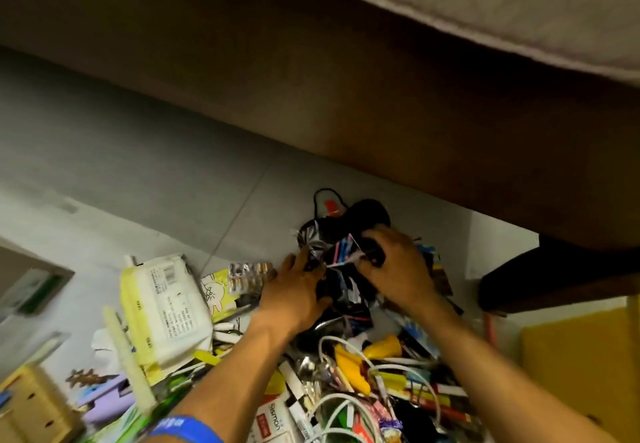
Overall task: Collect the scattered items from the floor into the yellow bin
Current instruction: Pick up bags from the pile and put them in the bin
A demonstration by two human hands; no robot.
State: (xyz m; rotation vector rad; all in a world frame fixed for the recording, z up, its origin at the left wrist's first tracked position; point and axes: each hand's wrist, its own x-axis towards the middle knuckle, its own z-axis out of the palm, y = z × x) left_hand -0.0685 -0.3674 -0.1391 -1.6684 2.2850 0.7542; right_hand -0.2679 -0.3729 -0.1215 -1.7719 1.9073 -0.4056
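Observation:
A heap of scattered items covers the grey floor (145,151). My left hand (294,290) and my right hand (398,269) both grip a bundle of dark items (341,259) at the far end of the heap: black cords, a striped card and silvery wrappers. A black round object (369,215) lies just beyond my right hand. The yellow bin (581,366) stands at the right edge, partly cut off. A blue band (187,430) circles my left wrist.
A white and yellow wipes pack (166,304) and a pill blister (247,276) lie to the left. White cables (346,404), pens and a yellow object (382,347) fill the near heap. A brown bed frame (381,113) with a mattress (502,2) overhangs behind.

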